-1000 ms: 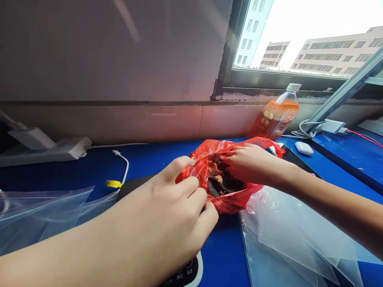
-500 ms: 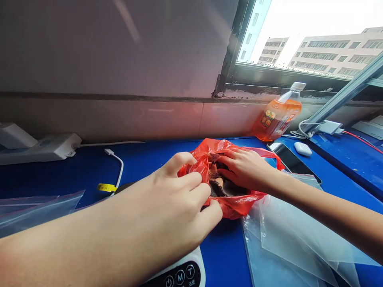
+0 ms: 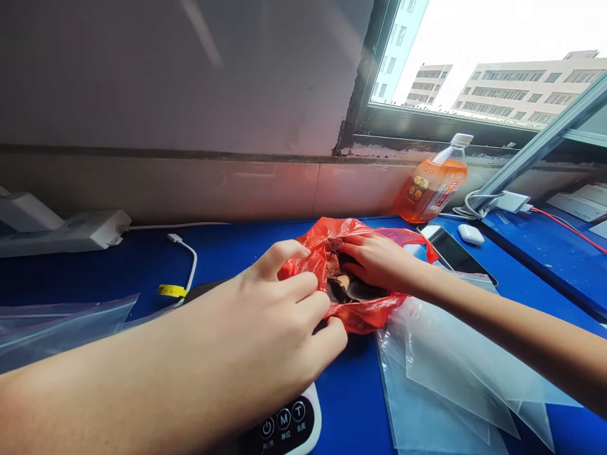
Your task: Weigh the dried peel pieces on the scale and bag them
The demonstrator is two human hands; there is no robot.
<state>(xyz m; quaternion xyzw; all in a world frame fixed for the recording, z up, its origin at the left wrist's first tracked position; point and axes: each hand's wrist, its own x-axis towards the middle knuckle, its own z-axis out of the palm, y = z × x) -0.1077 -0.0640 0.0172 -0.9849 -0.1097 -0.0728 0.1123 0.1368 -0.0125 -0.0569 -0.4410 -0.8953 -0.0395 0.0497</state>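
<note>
A thin red plastic bag (image 3: 365, 323) stands with its mouth open in front of me, holding several dark brown, wrinkled dried pieces (image 3: 334, 278) with some lighter tan faces. My left hand (image 3: 289, 309) is closed on the near left part of the bag, its fingers curled. From the right, my right hand (image 3: 374, 260) reaches into the mouth, its fingers bent around a dark piece by the far left rim; its fingertips are partly hidden. Below my left forearm, a white digital scale (image 3: 317, 417) with a black button panel shows in part.
Clear zip bags (image 3: 441, 379) lie at the right, others (image 3: 61, 328) at the left. Behind stand an orange drink bottle (image 3: 434, 186), a phone (image 3: 458, 256) and a white earbud case (image 3: 471, 235). A power strip (image 3: 90, 230) and white cable (image 3: 193, 265) lie on the blue table (image 3: 353, 404).
The view has shifted slightly, so the bottle, phone and clear bags appear a little further left. Both hands keep nearly the same pose at the red bag.
</note>
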